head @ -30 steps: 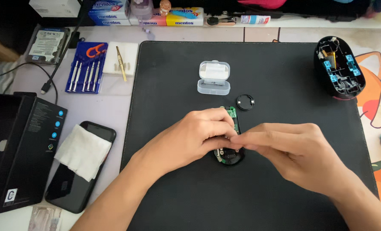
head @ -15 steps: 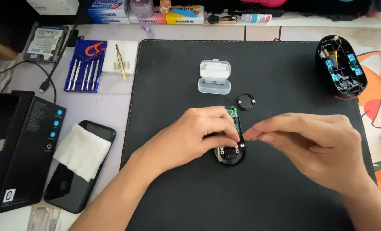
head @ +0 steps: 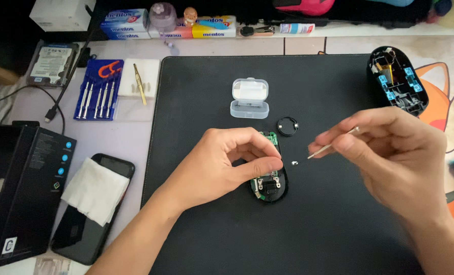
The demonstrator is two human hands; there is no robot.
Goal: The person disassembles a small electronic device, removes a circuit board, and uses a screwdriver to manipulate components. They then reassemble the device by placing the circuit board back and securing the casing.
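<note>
While left hand (head: pixel 227 165) pins the opened mouse base (head: pixel 269 184), I see right hand (head: pixel 390 153) pinching a thin pick (head: pixel 333 143); mid-teardown, next needs precise prying at the board.

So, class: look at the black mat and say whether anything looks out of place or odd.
One thing: a tiny pale part lies loose on the mat, between the opened device under the left hand and the thin tool in the right hand. It sits apart from the case and could easily get lost.

Circuit board (head: pixel 268 175) on mat (head: pixel 339 239) center; clear case (head: pixel 250 98) behind, screwdriver set (head: pixel 98 90) far left.
</note>
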